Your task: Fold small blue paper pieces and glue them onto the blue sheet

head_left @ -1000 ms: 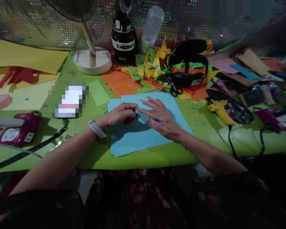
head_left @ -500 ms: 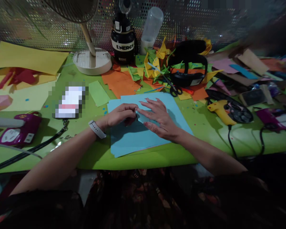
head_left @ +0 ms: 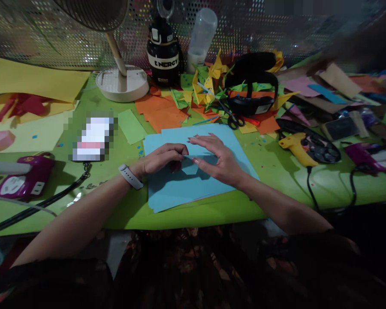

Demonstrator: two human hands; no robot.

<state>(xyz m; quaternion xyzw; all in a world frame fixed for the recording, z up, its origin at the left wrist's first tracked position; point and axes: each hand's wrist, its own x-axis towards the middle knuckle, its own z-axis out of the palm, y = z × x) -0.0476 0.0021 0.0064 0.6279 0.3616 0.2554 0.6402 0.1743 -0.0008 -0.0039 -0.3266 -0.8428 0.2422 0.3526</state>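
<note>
A stack of light blue paper sheets (head_left: 176,193) lies on the green table cover in front of me. Over its left half, my left hand (head_left: 164,159) is closed, thumb and fingers pinched on a small piece of blue paper (head_left: 188,158). Little of that piece shows against the sheets, and its shape is hard to make out. My right hand (head_left: 220,159) hovers over the right half of the stack. Its fingers stretch toward the left hand, thumb apart from them and close to the small piece's edge. A shadow falls on the sheets beneath both hands.
Behind the stack are scissors (head_left: 234,121), orange paper (head_left: 161,111), folded yellow and green paper pieces (head_left: 209,88), and a black bottle (head_left: 164,60). A phone (head_left: 94,137) and a fan base (head_left: 122,83) are to the left. A yellow glue gun (head_left: 297,148) sits at right.
My right hand's spread fingers have drawn together and lifted a little, with the thumb now apart from them. My left hand keeps its pinch in nearly the same place.
</note>
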